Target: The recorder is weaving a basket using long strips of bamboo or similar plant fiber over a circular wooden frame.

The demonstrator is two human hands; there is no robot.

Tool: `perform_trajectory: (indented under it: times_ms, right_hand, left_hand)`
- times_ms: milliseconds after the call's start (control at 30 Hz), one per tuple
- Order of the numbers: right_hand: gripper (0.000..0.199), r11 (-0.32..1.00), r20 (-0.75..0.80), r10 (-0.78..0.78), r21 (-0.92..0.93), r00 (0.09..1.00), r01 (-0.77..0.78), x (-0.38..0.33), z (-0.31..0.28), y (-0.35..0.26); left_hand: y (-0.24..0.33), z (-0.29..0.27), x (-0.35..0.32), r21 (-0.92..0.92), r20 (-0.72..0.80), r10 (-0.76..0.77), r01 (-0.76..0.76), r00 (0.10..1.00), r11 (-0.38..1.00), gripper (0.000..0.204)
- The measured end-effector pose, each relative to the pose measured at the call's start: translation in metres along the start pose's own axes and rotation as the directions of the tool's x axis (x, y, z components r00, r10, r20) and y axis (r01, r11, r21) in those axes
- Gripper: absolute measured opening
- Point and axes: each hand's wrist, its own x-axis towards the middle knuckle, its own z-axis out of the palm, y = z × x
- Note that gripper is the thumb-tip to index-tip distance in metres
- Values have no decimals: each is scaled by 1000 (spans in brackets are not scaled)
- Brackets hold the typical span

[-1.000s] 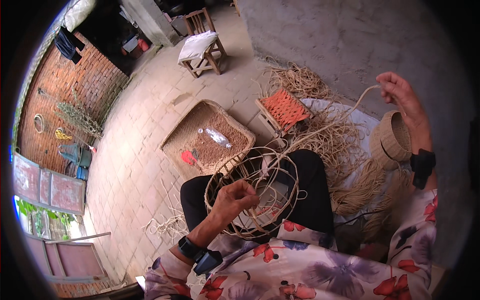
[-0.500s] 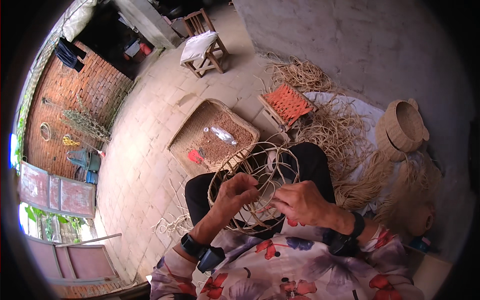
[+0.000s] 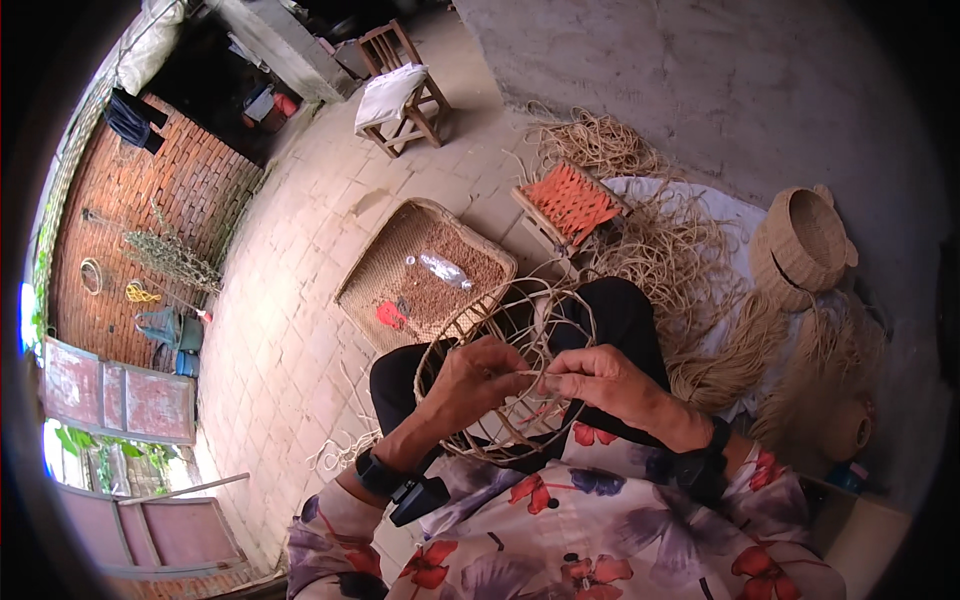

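Note:
An open, unfinished basket frame (image 3: pixel 486 452) of bent pale cane rests in my lap, between my dark-trousered knees. Over its open middle, both hands come together with the fingertips almost touching. My left hand (image 3: pixel 476 378) is closed in a pinch on a thin cane strand (image 3: pixel 540 381). From the other side my right hand (image 3: pixel 612 388) pinches the same strand, thumb against the forefinger. Looped canes of the frame curve around and beyond the hands. My fingers partly hide the strand where they grip it.
Beyond my knees lies a woven tray (image 3: pixel 372 262) holding brown chips, a clear bottle (image 3: pixel 445 270) and a red-handled tool (image 3: pixel 391 314). An orange woven stool (image 3: pixel 568 205) stands near heaped cane (image 3: pixel 685 255). A finished basket (image 3: pixel 800 245) sits right; a wooden chair (image 3: pixel 395 95) stands farther off.
My hands have drawn closer together over the frame, the right hand moving left and its fingers straightening into a pinch. The left hand has shifted slightly right. The view has tilted a little.

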Motion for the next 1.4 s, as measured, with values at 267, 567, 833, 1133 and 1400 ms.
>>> perform_trajectory:
  times_ms: [267,567,833,1133,1400]
  right_hand:
    - [27,905,-230,-285,-386,930,182,17,-30,-39]
    - [16,127,146,-526,-961,838,247,82,-19,-21]
    - [32,8,-365,-706,-861,607,-509,57,-208,-61]
    - [11,689,-295,-362,-724,884,40,-6,-119,-34]
    - [5,728,-62,-520,-554,852,404,-8,-25,-22]
  left_hand:
    - [-3,1,-4,-584,-14,-343,271,939,765,16]
    - [-10,4,2,-453,2,-322,288,947,844,14]
    - [-14,7,-2,-411,-82,-215,163,973,897,14]
    - [-6,12,-3,-267,-136,-152,112,979,957,15]
    - [-3,4,1,-638,145,-366,369,919,676,20]
